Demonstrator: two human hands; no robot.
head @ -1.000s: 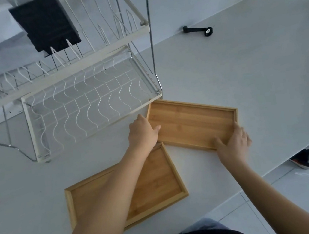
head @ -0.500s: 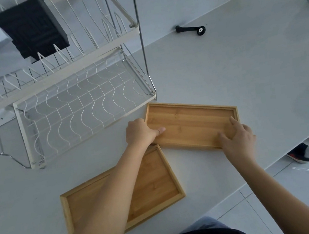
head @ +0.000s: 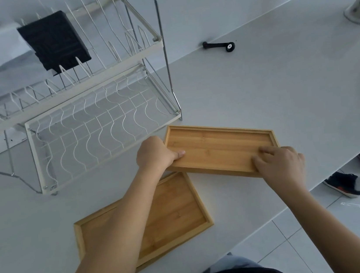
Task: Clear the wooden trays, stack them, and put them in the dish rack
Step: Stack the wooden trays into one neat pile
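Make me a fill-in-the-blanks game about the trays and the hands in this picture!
1. Both hands hold the far tray; the left hand grips its ____ end.
2. The number of wooden trays on the counter is ____.
3. The near tray lies partly under the left ____.
4. The black block stands on the dish rack's ____ tier.

Missing words: left; two; arm; upper

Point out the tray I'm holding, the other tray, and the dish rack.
held wooden tray (head: 219,148): head view, bare floor.
second wooden tray (head: 179,207): head view, floor right of forearm.
dish rack (head: 105,132): head view, lower shelf wires.
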